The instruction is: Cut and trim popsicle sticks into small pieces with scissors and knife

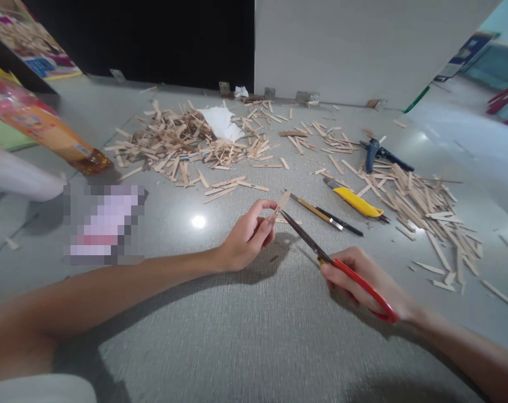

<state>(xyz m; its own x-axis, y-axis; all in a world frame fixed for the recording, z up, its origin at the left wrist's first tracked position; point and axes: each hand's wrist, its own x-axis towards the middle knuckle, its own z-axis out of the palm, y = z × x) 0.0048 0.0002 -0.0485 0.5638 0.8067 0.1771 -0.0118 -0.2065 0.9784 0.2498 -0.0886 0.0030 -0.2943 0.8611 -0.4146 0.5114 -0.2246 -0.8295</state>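
Note:
Between the thumb and fingers of my left hand (247, 235) is a small flat wooden stick piece (283, 200), pointed at its upper end and marked with dark lines near my fingertips. My right hand (360, 282) grips red-handled scissors (306, 238), their dark blades aimed up and left. The blade tips meet or nearly meet the stick's lower edge; whether they cut into it I cannot tell. Another pale stick (293, 221) lies just behind the blades. Beyond my hands rest a tan-handled craft knife (316, 211), a dark pen-like tool (341, 221) and a yellow box cutter (358, 202).
A large heap of wooden stick pieces (169, 140) with white tissue (223, 123) spreads at the back; another pile (425, 207) lies right, beside dark blue pliers-like clippers (375, 154). At left are an orange-labelled bottle (52, 131), a blurred-out pinkish object (108, 218) and someone's limb (22, 170).

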